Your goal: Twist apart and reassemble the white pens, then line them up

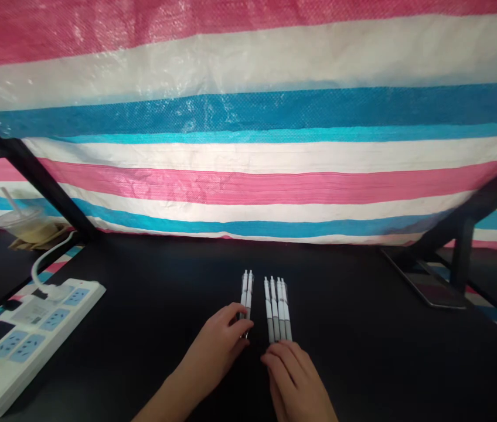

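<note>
White pens (pixel 278 309) lie parallel, easy to gather, on the black surface (pixel 384 363) — left grip (pixel 213 346) narrow around a pair (pixel 245 296), right grip (pixel 292 381) loose against four.

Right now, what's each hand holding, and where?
Left hand grips two white pens at their lower ends; right hand meets four pens' lower ends, hold unclear.

Me: L hand (pixel 213 351) & R hand (pixel 295 384) both bare, w/ slim, tapered fingers (pixel 283 357) & smooth backs. Nails look short, tho too small to be sure. L forearm (pixel 160 407) bare too, narrowing at wrist, cut off by bottom edge of view; R wrist (pixel 303 413) likewise.
</note>
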### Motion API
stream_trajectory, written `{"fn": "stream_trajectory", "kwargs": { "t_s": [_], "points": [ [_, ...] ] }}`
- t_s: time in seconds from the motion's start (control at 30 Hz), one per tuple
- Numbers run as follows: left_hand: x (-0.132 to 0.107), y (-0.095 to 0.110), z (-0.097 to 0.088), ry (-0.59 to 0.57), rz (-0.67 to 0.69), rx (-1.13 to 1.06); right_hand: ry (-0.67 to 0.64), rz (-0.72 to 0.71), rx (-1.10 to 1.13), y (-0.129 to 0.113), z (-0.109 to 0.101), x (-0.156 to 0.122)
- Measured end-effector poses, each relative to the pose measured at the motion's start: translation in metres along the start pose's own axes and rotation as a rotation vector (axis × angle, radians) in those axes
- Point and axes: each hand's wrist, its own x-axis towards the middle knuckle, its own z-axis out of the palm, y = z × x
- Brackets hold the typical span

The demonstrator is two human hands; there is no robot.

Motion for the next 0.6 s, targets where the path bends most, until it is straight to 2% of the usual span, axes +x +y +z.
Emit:
{"fn": "stream_trajectory", "kwargs": {
  "t_s": [0.1,0.2,0.47,0.6],
  "points": [
    [-0.001,0.002,0.010,0.070,-0.013,0.006,-0.057,-0.110,-0.205,0.008,0.003,0.002],
    [-0.002,0.002,0.013,0.094,-0.013,0.021,-0.117,-0.167,-0.302,0.010,0.007,0.003],
    [-0.005,0.006,0.014,0.116,0.014,0.092,-0.091,-0.259,-0.245,0.005,0.000,0.005],
    [-0.023,0.011,0.016,0.250,-0.024,-0.020,-0.075,-0.312,-0.178,0.002,-0.005,0.005]
  ]
}}
